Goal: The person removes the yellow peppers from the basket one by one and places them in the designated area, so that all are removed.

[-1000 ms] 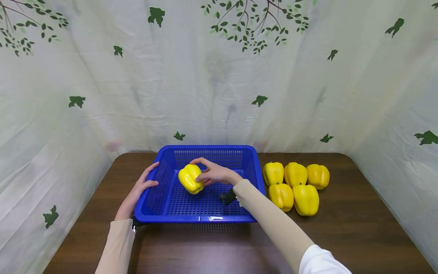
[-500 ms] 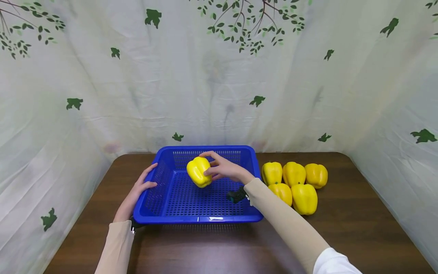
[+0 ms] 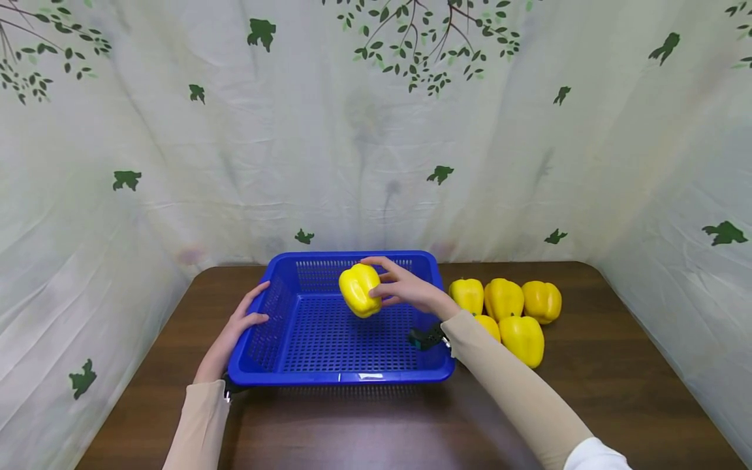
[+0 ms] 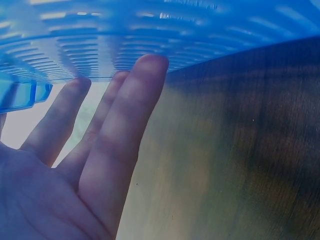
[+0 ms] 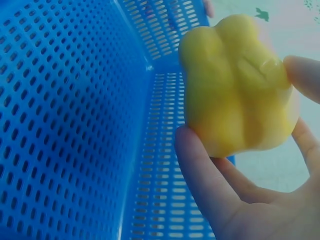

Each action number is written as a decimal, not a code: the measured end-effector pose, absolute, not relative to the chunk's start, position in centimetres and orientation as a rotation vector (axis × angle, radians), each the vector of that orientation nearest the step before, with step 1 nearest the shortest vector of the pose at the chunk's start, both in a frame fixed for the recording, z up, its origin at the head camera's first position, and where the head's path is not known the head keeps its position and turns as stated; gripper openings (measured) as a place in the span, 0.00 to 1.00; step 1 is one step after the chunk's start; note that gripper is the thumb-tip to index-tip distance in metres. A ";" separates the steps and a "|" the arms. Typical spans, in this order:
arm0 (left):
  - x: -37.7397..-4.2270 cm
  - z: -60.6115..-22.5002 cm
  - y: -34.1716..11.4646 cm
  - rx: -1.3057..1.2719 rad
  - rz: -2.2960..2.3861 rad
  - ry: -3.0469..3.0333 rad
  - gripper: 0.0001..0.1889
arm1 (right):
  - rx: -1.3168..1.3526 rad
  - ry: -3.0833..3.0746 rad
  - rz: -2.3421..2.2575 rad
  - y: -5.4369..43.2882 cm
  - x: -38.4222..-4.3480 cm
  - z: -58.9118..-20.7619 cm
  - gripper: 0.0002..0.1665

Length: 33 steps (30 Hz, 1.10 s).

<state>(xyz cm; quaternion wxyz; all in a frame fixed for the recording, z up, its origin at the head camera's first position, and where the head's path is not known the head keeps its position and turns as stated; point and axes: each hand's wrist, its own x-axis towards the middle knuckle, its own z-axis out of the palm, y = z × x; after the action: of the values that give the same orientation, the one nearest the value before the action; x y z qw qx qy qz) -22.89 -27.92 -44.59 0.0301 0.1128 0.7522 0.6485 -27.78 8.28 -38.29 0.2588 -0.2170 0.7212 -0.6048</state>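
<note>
A yellow bell pepper (image 3: 360, 290) is pinched between the fingers and thumb of my right hand (image 3: 405, 287), held above the floor of a blue plastic basket (image 3: 341, 377). In the right wrist view the pepper (image 5: 235, 85) shows its lobed surface, with fingertips on both its sides. At the basket's left side rests my left hand (image 3: 235, 323), its fingertips on the outer edge. The left wrist view has its straight fingers (image 4: 120, 130) against the slotted outer wall (image 4: 115, 50); the thumb is not clearly seen there.
Several yellow bell peppers (image 3: 504, 299) stand grouped on the brown wooden table (image 3: 605, 365), right of the basket; my right forearm partly hides one. A pale curtain (image 3: 329, 150) with leaf patterns hangs behind the table and along both sides.
My right hand has carried the pepper to the right and somewhat upward, from the left part of the basket to its middle. The left hand and basket have stayed nearly in place.
</note>
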 end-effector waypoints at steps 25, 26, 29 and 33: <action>-22.9 -44.6 -27.8 0.361 2.010 2.321 0.36 | -0.540 2.030 -1.703 13.9 -26.2 -37.4 0.37; -22.9 -44.6 -27.8 0.364 2.014 2.318 0.36 | -0.540 2.028 -1.709 14.1 -26.2 -37.4 0.37; -22.9 -44.7 -27.8 0.372 2.022 2.309 0.36 | -0.545 2.025 -1.721 14.7 -26.0 -37.3 0.37; -22.8 -44.7 -27.8 0.382 2.033 2.303 0.36 | -0.548 2.028 -1.731 15.5 -25.9 -37.3 0.38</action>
<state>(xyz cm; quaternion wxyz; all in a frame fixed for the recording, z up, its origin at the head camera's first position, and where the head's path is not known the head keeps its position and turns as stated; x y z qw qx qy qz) -22.84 -27.77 -44.70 0.0227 0.1233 0.7438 0.6566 -25.86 15.49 -37.32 0.2080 -0.1969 0.7288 -0.6220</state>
